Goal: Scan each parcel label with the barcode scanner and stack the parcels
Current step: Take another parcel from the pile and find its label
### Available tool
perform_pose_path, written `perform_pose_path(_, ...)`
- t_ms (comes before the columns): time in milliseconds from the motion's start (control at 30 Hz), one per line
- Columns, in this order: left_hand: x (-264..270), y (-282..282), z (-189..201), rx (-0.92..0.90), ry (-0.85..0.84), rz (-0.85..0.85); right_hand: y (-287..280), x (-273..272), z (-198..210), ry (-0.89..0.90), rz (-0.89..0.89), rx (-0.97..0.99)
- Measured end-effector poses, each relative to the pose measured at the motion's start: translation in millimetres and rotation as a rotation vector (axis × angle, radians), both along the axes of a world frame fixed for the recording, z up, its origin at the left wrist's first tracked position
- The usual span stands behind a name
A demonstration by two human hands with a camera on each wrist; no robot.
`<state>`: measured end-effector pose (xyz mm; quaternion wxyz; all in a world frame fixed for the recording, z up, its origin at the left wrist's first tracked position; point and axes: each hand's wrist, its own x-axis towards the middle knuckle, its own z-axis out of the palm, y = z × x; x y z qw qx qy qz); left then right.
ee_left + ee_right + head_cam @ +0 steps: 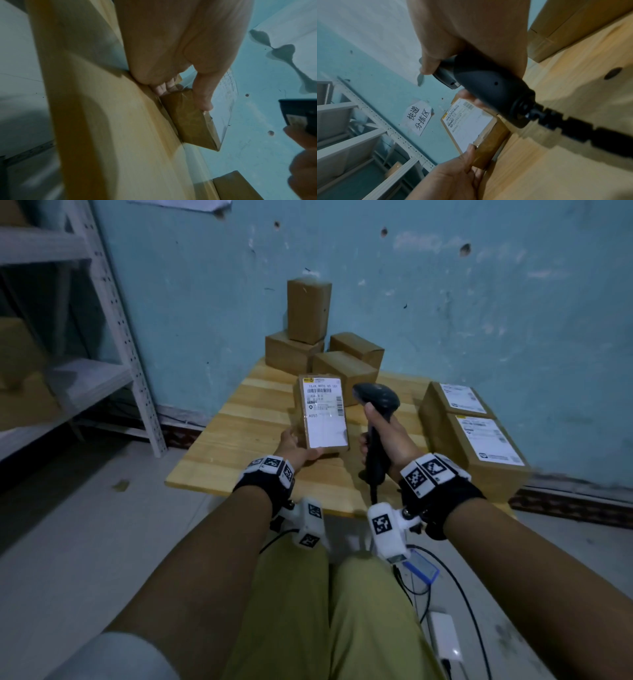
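- We sit at a pale wooden table (239, 436) pushed against a chipped blue wall (479, 320); a white metal shelving rack (113, 313) stands to our left, and the floor is pale tile.
- At the back of the table, plain cardboard boxes (342, 368) cluster near the wall, with a taller box (308, 309) standing upright on one of them.
- On the right edge, two labelled parcels (479, 440) lie side by side, touching, labels up.
- Our left hand (294, 445) grips a small parcel (323, 412) from below and tilts it so that its white label (325, 419) faces us, above the table's middle.
- Our right hand (387, 436) is wrapped round the handle of the dark barcode scanner (376, 402), just beside the parcel, its head up near the label's top edge.
- The left wrist view adds what the head view hides: the thumb (204, 94) pressing one brown side of the parcel (188, 121) and fingertips on the other.
- The right wrist view shows the scanner's cable (590, 132) leaving the handle base, and a paper sign (418, 116) with Chinese characters on the wall; the head view shows only that sign's lower edge.
- Cables and a white adapter (443, 638) lie on the floor by our right leg.
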<state>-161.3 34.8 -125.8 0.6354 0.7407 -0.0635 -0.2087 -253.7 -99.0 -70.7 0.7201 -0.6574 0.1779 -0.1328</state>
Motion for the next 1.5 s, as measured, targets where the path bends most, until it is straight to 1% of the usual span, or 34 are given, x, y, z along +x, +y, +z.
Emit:
perform_pose_path(133, 0, 2, -1, 0.012, -0.017, -0.012, 5, -7, 5, 0.057, 0.080, 0.008)
perform_pose_path(267, -2, 3, 0, -0.002, -0.017, -0.016, 13, -12, 9, 0.050, 0.100, -0.050)
perform_pose_path(400, -2, -1, -1, 0.003, -0.036, -0.013, 24, -10, 17, 0.048, 0.075, -0.069)
perform_pose_path(567, 2, -4, -7, 0.022, -0.057, -0.002, 30, -7, 15, 0.048, 0.064, -0.114)
perform_pose_path(767, 6, -6, -10, 0.031, -0.047, -0.016, 31, -10, 17, 0.058, 0.031, -0.085)
perform_pose_path(1033, 1, -7, -6, 0.083, -0.091, -0.017, 34, -14, 16, 0.078, 0.055, -0.114)
perform_pose_path(1200, 1, -8, -10, 0.042, -0.074, -0.006, 36, -16, 14, 0.089, 0.069, -0.132)
perform_pose_path(1367, 0, -7, -8, 0.073, -0.090, -0.014, 36, -15, 15, 0.083, 0.071, -0.128)
perform_pose_path(1500, 0, -7, -7, 0.056, -0.077, -0.019, 37, -15, 14, 0.075, 0.067, -0.113)
